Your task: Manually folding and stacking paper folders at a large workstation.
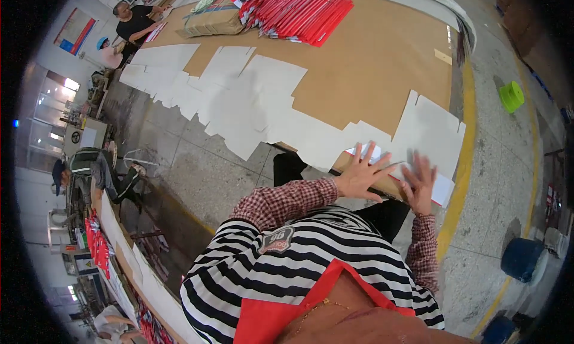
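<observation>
My left hand (pixel 362 176) lies at the table's near edge with its fingers spread, over a small white piece with a coloured edge (pixel 356 152). To its right, my right hand (pixel 420 182) is slightly blurred, fingers stretched out. It rests on or just above the lower part of a white notched cardboard sheet (pixel 429 127). A white flap with a red edge (pixel 442 190) shows beside the right hand. Neither hand grips anything that I can see. More white die-cut sheets (pixel 272 107) lie overlapping, fanned along the table to the left.
The brown table top (pixel 353 63) carries a large pile of red folded card pieces (pixel 299 12) and a tied brown bundle (pixel 215 21) at the far side. A green spool (pixel 511 97) and a blue drum (pixel 522 259) stand on the floor at right. Other people work at left.
</observation>
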The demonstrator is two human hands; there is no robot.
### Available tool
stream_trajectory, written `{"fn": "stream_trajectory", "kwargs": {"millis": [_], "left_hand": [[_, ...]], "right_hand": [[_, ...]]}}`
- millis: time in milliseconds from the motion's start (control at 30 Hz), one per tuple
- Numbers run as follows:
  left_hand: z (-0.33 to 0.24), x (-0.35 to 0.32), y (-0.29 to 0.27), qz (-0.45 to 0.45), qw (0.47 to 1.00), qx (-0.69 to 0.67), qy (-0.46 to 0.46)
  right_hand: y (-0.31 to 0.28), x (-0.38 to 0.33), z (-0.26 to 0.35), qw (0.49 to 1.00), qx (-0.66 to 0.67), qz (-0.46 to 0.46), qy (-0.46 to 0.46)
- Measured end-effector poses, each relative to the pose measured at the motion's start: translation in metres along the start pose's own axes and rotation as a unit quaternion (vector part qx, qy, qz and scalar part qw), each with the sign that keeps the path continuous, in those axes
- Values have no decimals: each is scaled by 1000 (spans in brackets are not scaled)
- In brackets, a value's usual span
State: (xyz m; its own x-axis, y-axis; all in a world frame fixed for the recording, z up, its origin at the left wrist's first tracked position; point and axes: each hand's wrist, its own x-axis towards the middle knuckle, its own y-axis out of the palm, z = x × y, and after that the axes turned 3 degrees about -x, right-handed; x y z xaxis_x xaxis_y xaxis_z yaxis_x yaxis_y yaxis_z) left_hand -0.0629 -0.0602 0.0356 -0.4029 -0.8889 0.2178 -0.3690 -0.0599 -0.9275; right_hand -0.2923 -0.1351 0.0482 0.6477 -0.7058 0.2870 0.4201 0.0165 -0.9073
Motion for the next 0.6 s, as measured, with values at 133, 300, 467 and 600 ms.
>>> {"fn": "stream_trajectory", "kwargs": {"millis": [133,300,467,600], "left_hand": [[-1,4,-9,50,999,13,14],[-21,30,3,68,997,2,45],[-54,51,34,128,965,-186,135],[-10,-10,26,165,986,-36,12]], "right_hand": [[8,-42,-13,837,22,-464,289],[25,-83,-37,443,719,-444,298],[15,-17,9,910,268,-228,218],[-4,33,13,999,-27,21,4]]}}
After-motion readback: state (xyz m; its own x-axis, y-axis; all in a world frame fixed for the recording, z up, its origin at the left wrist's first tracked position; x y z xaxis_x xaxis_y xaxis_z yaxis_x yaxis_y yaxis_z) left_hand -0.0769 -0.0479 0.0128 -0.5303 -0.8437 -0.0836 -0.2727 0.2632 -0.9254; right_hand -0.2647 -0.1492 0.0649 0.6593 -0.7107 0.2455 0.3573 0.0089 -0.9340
